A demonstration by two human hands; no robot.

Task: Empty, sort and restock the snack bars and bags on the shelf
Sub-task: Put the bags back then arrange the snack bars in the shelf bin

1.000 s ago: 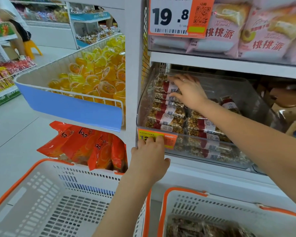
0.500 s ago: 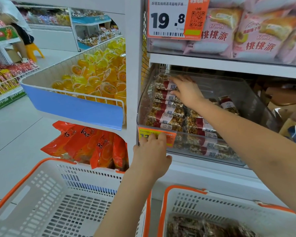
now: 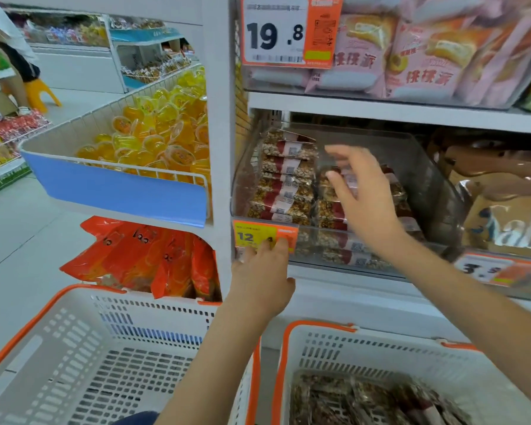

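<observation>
A clear plastic bin (image 3: 432,179) on the middle shelf holds two rows of nut snack bars (image 3: 284,182) in red-banded wrappers. My right hand (image 3: 362,197) hovers over the right row with its fingers spread and holds nothing. My left hand (image 3: 262,277) rests on the bin's front lip, fingertips on the orange price tag (image 3: 258,236). Below stand two white baskets with orange rims: the left basket (image 3: 83,348) is empty, and the right basket (image 3: 374,345) holds more snack bars (image 3: 365,400).
Pink pastry bags (image 3: 423,53) fill the upper shelf behind a large 19.8 price tag (image 3: 288,32). Left of the shelf post sit a wire bin of yellow jelly cups (image 3: 154,139) and orange bags (image 3: 147,256). Brown bags (image 3: 503,210) lie right of the bin. A person (image 3: 10,50) crouches far left.
My right hand has drawn back from the far end of the left row of bars and now hovers open over the right row. The left hand stays on the bin's front.
</observation>
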